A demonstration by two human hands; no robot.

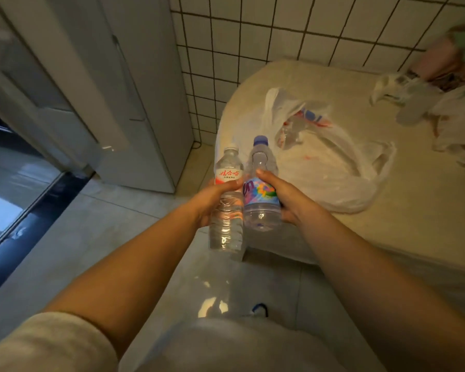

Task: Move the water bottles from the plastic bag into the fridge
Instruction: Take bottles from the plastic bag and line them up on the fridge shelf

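Both hands, left [208, 204] and right [282, 200], each wrapped round a water bottle, beside the bed edge [253, 253].

Hidden and unclear parts
Left hand [212, 200] fingers hidden behind red-label bottle [227, 200]; right hand [282, 200] fingers behind purple-cap bottle [259, 189]. Bag [333, 167] contents unreadable through crumpled plastic. Clutter [440, 84] at right edge blurred, cut off. Fridge [134, 89] top cropped.

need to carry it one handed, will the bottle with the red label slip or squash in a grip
The red-label bottle looks nearly full, so probably heavy for its size. Its ribbed clear wall may dent slightly but should give the left hand purchase. Laid on its round side, it would likely roll.
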